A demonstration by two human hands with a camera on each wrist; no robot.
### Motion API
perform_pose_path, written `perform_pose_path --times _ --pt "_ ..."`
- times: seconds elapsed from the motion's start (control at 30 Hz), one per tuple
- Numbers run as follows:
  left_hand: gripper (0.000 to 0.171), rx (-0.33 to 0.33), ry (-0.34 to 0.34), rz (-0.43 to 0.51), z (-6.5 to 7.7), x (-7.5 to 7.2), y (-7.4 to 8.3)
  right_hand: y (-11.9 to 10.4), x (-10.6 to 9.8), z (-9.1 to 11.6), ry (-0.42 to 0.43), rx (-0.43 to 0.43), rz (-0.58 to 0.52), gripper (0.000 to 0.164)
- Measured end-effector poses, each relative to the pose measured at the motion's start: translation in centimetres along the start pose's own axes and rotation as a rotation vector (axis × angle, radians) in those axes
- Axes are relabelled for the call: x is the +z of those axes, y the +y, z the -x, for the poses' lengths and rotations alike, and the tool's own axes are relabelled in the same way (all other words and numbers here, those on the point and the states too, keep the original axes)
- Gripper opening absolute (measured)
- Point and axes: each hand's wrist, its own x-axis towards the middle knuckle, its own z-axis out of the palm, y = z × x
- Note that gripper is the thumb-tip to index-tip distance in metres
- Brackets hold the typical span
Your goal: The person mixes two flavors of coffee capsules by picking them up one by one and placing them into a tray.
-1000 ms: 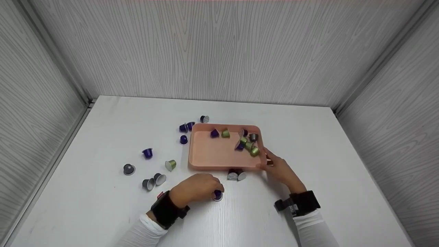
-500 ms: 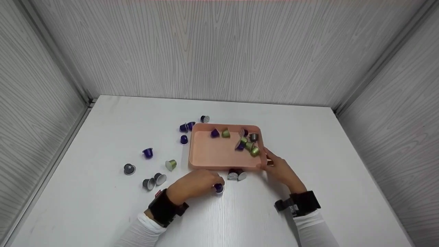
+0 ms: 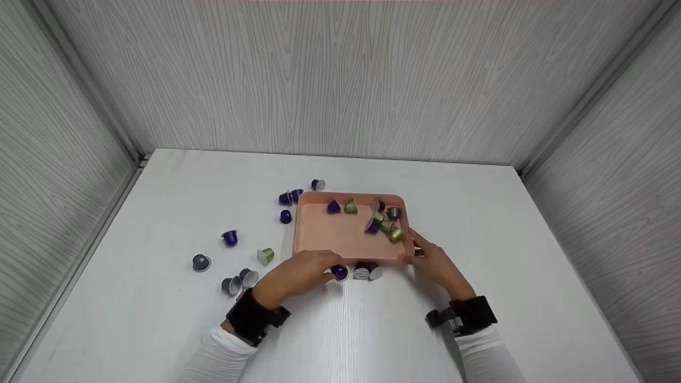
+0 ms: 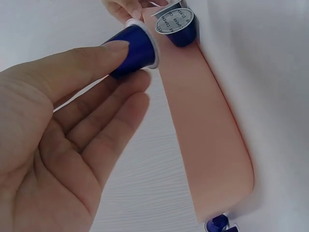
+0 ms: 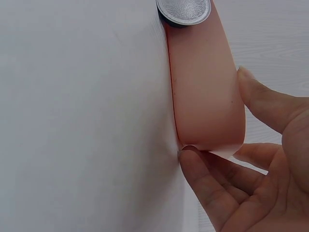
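My left hand (image 3: 300,274) pinches a dark blue coffee capsule (image 4: 133,50) between thumb and fingers, close to the front wall of a pink tray (image 3: 324,234). With its fingers around the tray's front right corner, my right hand (image 3: 439,266) holds it; in the right wrist view the thumb lies on the wall and a fingertip sits at the bottom edge. Inside the tray are several capsules: purple, green (image 3: 395,235) and a grey one (image 3: 393,213), mostly toward the right. Two capsules with pale lids (image 3: 361,272) lie against the front wall outside, just right of the held capsule.
Left of the tray, loose capsules lie on the white table (image 3: 159,319): several blue ones (image 3: 230,238), a green one (image 3: 265,256) and three grey ones (image 3: 201,262). Another capsule (image 3: 317,184) sits behind the tray. Wood-patterned panels (image 3: 340,80) enclose the back and sides.
My left hand has moved away from me, carrying the blue capsule from the table in front up to the tray's front wall. My right hand and the tray have stayed still.
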Motion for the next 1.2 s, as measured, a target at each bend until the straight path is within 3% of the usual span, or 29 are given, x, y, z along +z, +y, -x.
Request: perform_pose_path --times 0.23,0.4,0.7,0.97,1.2 --pt "0.026 0.001 0.096 0.052 -0.8 -0.2 -1.1 0.0 0.1 -0.1 0.001 0.017 -0.003 0.08" --pt "0.029 -0.031 0.125 0.058 -1.8 -0.3 -1.7 0.1 0.1 0.0 -0.001 0.01 -0.007 0.08" --pt "0.032 -0.083 0.158 0.033 -4.3 -1.0 -2.8 0.2 0.1 0.0 0.0 -0.004 -0.021 0.08" --pt "0.034 -0.224 0.132 0.076 -6.7 -1.2 -3.7 -0.1 -0.1 0.1 -0.008 0.02 -0.01 0.078" --pt "0.031 -0.24 0.132 0.099 -8.2 -1.1 -5.0 -0.2 0.0 0.1 -0.007 0.034 0.013 0.077"
